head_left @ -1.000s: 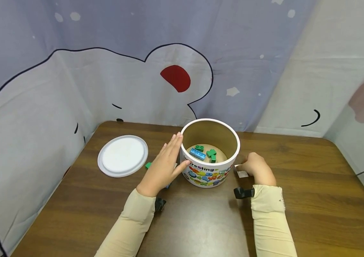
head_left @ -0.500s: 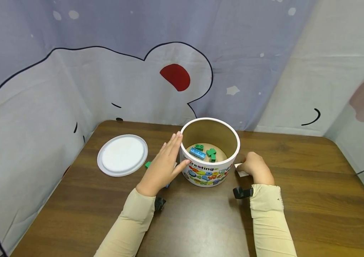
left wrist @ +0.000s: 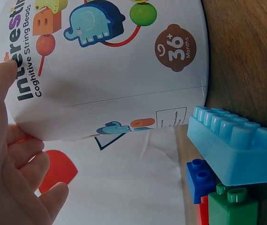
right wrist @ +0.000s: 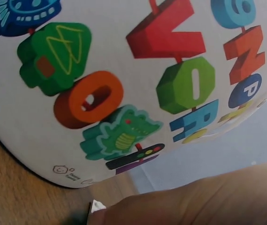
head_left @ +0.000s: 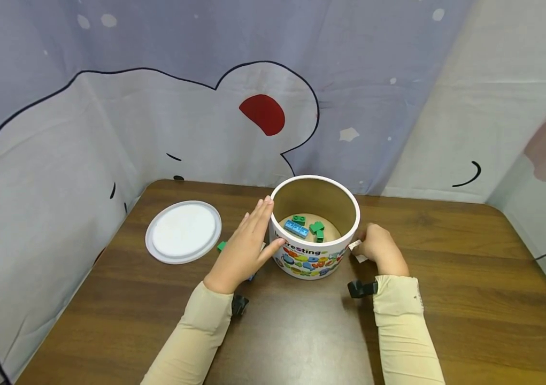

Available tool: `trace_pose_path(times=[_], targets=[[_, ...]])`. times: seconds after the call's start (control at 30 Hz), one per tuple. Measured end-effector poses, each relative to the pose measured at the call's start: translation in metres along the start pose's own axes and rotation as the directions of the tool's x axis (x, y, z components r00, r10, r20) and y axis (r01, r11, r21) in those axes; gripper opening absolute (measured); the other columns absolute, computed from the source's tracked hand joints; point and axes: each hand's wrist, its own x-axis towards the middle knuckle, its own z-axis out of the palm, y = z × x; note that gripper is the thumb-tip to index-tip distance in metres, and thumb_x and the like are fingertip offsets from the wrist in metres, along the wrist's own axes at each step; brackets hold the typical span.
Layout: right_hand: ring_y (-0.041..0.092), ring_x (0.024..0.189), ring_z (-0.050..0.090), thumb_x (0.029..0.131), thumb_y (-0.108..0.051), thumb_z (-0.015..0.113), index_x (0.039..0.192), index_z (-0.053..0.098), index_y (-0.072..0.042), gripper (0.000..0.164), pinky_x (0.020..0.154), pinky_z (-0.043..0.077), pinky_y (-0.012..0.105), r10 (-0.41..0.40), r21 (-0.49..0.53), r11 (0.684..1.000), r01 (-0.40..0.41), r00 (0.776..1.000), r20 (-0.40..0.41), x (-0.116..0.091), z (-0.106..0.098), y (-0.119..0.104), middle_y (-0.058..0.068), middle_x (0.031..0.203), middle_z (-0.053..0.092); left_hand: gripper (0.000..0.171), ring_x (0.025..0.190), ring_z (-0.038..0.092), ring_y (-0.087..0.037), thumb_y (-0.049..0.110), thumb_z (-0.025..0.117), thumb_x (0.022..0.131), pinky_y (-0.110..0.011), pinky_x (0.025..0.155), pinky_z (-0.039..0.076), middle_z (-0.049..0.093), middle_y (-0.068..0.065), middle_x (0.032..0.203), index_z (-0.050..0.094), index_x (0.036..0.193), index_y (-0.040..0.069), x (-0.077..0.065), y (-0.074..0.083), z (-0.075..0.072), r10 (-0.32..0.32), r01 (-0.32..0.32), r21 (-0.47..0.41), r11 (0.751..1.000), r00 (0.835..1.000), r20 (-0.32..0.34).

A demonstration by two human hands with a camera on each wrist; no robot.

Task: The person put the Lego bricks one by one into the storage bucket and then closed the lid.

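A white round bucket (head_left: 308,262) with colourful bead pictures stands on the table, blue and green toy building blocks (head_left: 297,230) lying on its floor. My left hand (head_left: 244,246) rests against its left side, fingers straight and thumb spread toward the front. At the bucket's right side my right hand (head_left: 382,250), fingers curled downward, pinches a small white flat piece (head_left: 360,258); only its edges show past the fingers. In the right wrist view a white corner (right wrist: 97,206) of it peeks out by the fingertips. What it is remains unclear.
A round white lid (head_left: 183,232) lies on the table left of the bucket. Beside the bucket, partly behind my left hand in the head view, are a light blue block (left wrist: 232,145), a dark blue block (left wrist: 200,180) and a green block (left wrist: 232,208). A printed curtain hangs behind.
My right hand has shifted slightly left toward the bucket, and the white piece has tilted and moved with it. The left hand and bucket have stayed in place.
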Motion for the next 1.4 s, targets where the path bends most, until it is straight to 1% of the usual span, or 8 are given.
trace_pose_path(times=[0.1,0.33,0.6,0.93,1.03,1.17,1.27,1.4], targets=[[0.038,0.086,0.059,0.076,-0.007,0.079,0.092,0.065,0.007,0.025,0.077,0.051,0.048,-0.004,0.026,1.0,0.005,1.0,-0.012,0.001,-0.001,0.0,0.021,0.09,0.066,0.082,0.155,0.011,-0.022,0.044,0.056,0.104,-0.053,0.121,0.023,0.015,-0.011,0.168,0.015,0.162,0.004,0.0,0.0,0.0,-0.001,0.001,-0.001,1.0,1.0,0.001],[0.031,0.081,0.061,0.08,-0.007,0.076,0.085,0.066,0.002,0.014,0.069,0.049,0.04,-0.038,0.094,0.995,0.041,0.998,-0.042,-0.001,-0.007,0.004,0.014,0.083,0.067,0.081,0.155,0.013,-0.023,0.043,0.056,0.104,-0.054,0.12,0.024,0.017,-0.013,0.168,0.016,0.162,0.003,0.0,0.0,0.001,0.003,-0.003,0.005,1.0,1.0,-0.004],[0.025,0.079,0.065,0.086,-0.005,0.073,0.1,0.067,0.009,0.021,0.065,0.05,0.029,-0.061,0.196,0.977,0.081,0.993,-0.105,-0.012,-0.025,-0.003,0.016,0.087,0.071,0.082,0.155,0.013,-0.025,0.044,0.056,0.104,-0.054,0.121,0.023,0.016,-0.012,0.168,0.015,0.162,0.003,0.0,0.0,-0.001,-0.004,0.004,-0.002,1.0,1.0,0.003],[0.029,0.085,0.068,0.09,-0.003,0.071,0.103,0.07,0.007,0.016,0.07,0.05,0.031,-0.128,0.163,0.971,0.176,0.955,-0.266,-0.035,-0.049,-0.017,0.018,0.091,0.071,0.082,0.155,0.011,-0.023,0.044,0.056,0.104,-0.052,0.121,0.022,0.014,-0.011,0.169,0.014,0.162,0.005,0.0,0.0,0.0,-0.005,0.004,0.0,1.0,1.0,0.009],[0.028,0.084,0.067,0.091,-0.003,0.069,0.104,0.071,0.005,0.016,0.07,0.049,0.027,-0.139,0.164,0.965,0.203,0.932,-0.336,-0.041,-0.053,-0.023,0.018,0.092,0.071,0.082,0.155,0.011,-0.022,0.044,0.055,0.104,-0.053,0.121,0.022,0.013,-0.01,0.169,0.013,0.162,0.005,0.0,0.0,0.0,-0.005,0.005,-0.005,1.0,1.0,0.01],[0.019,0.081,0.063,0.092,-0.004,0.067,0.106,0.072,0.003,0.017,0.068,0.045,0.016,-0.128,0.174,0.957,0.23,0.879,-0.46,-0.046,-0.055,-0.032,0.017,0.093,0.071,0.082,0.155,0.009,-0.02,0.044,0.055,0.104,-0.052,0.122,0.021,0.012,-0.009,0.169,0.013,0.163,0.006,0.001,-0.001,0.001,-0.009,0.009,-0.008,1.0,1.0,0.013],[0.005,0.078,0.059,0.092,-0.004,0.067,0.107,0.073,0.002,0.017,0.068,0.042,0.009,-0.093,0.201,0.948,0.246,0.821,-0.563,-0.047,-0.054,-0.039,0.017,0.095,0.071,0.082,0.155,0.009,-0.02,0.044,0.056,0.104,-0.051,0.122,0.02,0.013,-0.009,0.169,0.013,0.163,0.006,0.001,-0.001,0.001,-0.01,0.01,-0.009,1.0,1.0,0.011],[-0.013,0.072,0.053,0.092,-0.003,0.069,0.107,0.073,0.003,0.017,0.067,0.043,0.003,-0.082,0.236,0.915,0.326,0.724,-0.685,-0.046,-0.049,-0.046,0.017,0.094,0.072,0.082,0.155,0.01,-0.021,0.043,0.056,0.104,-0.052,0.122,0.021,0.013,-0.009,0.169,0.013,0.163,0.006,0.001,-0.001,0.001,-0.008,0.008,-0.008,1.0,1.0,0.011]])
